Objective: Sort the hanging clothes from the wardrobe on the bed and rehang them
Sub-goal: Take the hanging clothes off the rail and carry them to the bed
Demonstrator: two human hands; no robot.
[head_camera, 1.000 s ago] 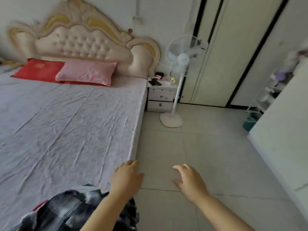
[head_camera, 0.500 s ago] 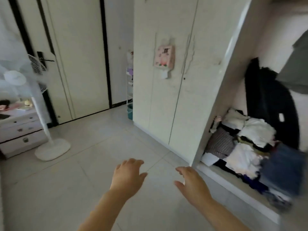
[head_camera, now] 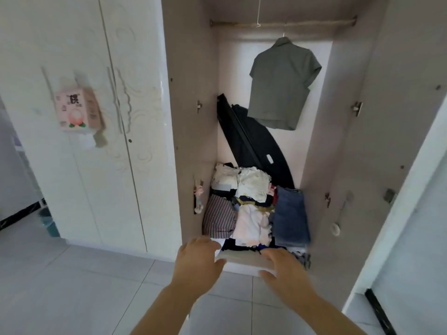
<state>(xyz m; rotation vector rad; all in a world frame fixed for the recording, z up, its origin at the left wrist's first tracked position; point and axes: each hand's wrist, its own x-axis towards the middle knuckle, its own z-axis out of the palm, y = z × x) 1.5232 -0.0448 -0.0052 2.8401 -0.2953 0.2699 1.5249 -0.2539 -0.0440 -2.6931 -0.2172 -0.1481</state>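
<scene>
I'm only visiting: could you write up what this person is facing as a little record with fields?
place: open wardrobe
rail: one grey shirt hanging; one bare wire hanger
bottom: pile of folded clothes, jeans at its right
shut door at left: pink box stuck on it
hands: left hand and right hand empty, open, low before the pile

pink tissue box (head_camera: 77, 110) hung on a white door (head_camera: 135, 56) at left, white tissue poking out below. teal bin (head_camera: 49, 223) on the floor far left, near a black skirting strip (head_camera: 19, 213). pale grey floor tiles (head_camera: 72, 286) across the foreground. low down, a heap of folded things: striped cloth (head_camera: 219, 220) at left, white garments (head_camera: 251, 226) in the middle, folded jeans (head_camera: 290, 217) at right. dark flat item (head_camera: 251, 143) leaning behind the heap.
</scene>
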